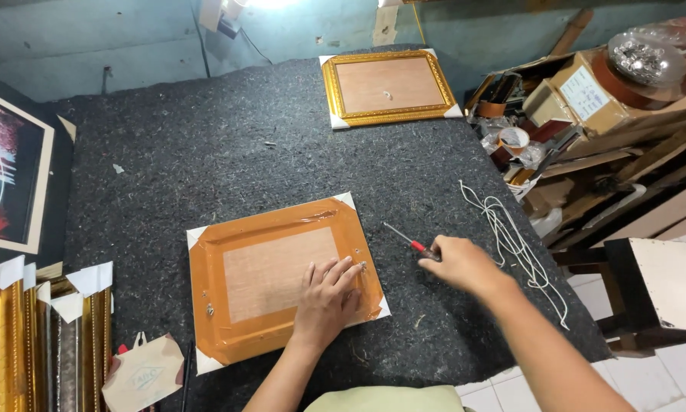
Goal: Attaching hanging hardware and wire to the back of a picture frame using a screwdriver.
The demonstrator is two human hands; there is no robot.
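Your left hand (326, 297) lies flat, fingers spread and holding nothing, on the back of the orange-taped rectangular picture frame (282, 278) with white paper corners and a pale wood backing board, mid-tabletop. Your right hand (459, 263) closes around the red-handled slim screwdriver (405, 239) just right of that frame. Beyond it lies a tangled white cord (511, 236) on the dark grey felt tabletop (206, 152). At the far edge rests a gold ornate frame (389, 87); brown cardboard boxes with white labels (579, 93) crowd the right.

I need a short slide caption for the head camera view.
Left hand presses an orange-backed picture frame on grey felt; right hand takes a screwdriver.
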